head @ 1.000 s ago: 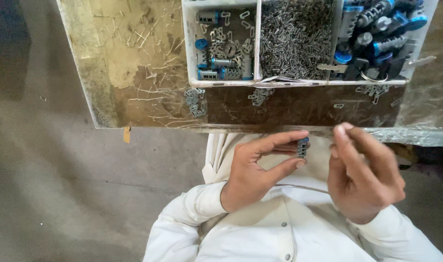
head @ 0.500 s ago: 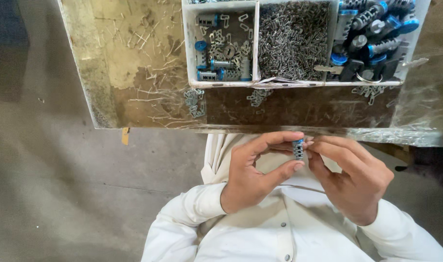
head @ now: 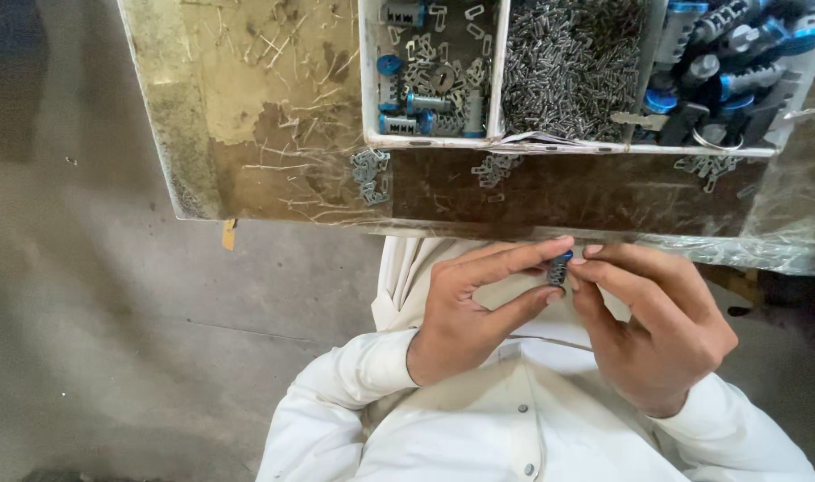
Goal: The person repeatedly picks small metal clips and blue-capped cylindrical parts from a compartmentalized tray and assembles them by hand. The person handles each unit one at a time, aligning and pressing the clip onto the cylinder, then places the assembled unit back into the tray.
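Observation:
My left hand pinches a small grey metal cylinder with a blue end between thumb and forefinger, just below the front edge of the work board. My right hand meets it from the right, its fingertips touching the same cylinder. Both hands sit over my lap, in white sleeves. Whether the right fingers also hold a tiny metal piece is too small to tell.
A worn board lies ahead with a white divided tray: blue-capped cylinders and clips at left, a heap of small metal pieces in the middle, more blue-ended cylinders at right. Loose clips lie on the board. Grey concrete floor at left.
My right hand has come in from the right and closed its fingertips onto the cylinder that my left hand holds. The left hand has stayed in place.

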